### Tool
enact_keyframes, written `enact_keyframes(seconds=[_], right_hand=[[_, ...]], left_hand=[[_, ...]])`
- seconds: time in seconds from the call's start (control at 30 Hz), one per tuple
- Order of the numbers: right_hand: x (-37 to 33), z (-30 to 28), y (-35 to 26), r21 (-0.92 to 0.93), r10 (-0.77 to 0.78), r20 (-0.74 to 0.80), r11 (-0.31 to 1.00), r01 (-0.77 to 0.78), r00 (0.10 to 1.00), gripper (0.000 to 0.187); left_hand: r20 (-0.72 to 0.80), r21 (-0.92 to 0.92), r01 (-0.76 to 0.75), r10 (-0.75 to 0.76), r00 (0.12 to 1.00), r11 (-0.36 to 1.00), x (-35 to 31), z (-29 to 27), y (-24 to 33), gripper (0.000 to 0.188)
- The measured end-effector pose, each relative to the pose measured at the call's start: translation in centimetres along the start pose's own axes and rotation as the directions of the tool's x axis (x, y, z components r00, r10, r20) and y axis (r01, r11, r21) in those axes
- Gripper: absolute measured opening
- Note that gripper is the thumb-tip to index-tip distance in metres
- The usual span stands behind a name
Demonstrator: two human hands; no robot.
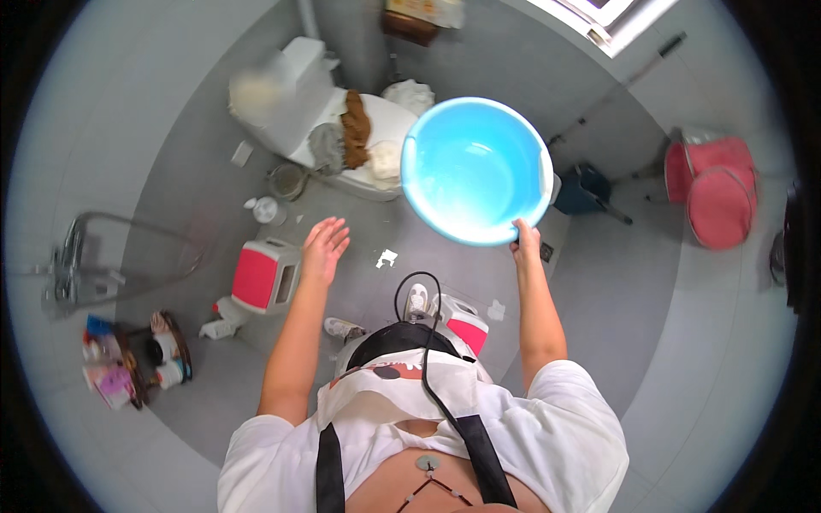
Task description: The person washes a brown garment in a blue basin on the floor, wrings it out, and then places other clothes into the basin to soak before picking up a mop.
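Observation:
A round light-blue plastic basin (pixel 477 175) is held up in front of me, its hollow inside facing me. My right hand (pixel 527 239) grips its near right rim, the thumb on the inside edge. The basin's far side overlaps the toilet and hides part of the floor behind it. To the left of the basin, my left hand (pixel 325 244) is raised with its fingers stretched out, touching nothing. Inside the basin I see only a shiny, pale reflection.
A toilet (pixel 299 111) with brown cloth (pixel 356 128) and grey cloth (pixel 326 149) on it stands far left. Red-and-white stools (pixel 256 275) are near my feet. Left are a shower tap (pixel 70 261) and a toiletry rack (pixel 175 342); right hangs a pink bag (pixel 721 205).

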State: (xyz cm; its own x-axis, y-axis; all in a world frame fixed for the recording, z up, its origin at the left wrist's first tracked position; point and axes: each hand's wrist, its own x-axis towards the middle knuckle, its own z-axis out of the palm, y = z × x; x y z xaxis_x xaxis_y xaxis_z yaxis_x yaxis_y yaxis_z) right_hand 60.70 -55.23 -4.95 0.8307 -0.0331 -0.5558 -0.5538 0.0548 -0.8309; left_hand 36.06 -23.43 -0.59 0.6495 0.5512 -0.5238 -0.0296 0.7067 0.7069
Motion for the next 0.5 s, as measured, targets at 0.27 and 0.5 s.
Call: enact_keyframes(seconds=[0.27, 0.5], right_hand=[[4.2, -10.8, 5.8, -0.257, -0.031, -0.365, 0.964, -0.068, 0.931, 0.022], [3.9, -12.3, 6.5, 0.116, 0.194, -0.363, 0.98, -0.162, 0.911, 0.024]], left_hand=[[-0.012, -0.001, 0.133, -0.133, 0.991, 0.991, 2.3, 4.8, -4.9, 0.02], [0.063, 0.517, 0.03, -0.074, 0.995, 0.856, 6.6, 9.7, -10.0, 0.017]])
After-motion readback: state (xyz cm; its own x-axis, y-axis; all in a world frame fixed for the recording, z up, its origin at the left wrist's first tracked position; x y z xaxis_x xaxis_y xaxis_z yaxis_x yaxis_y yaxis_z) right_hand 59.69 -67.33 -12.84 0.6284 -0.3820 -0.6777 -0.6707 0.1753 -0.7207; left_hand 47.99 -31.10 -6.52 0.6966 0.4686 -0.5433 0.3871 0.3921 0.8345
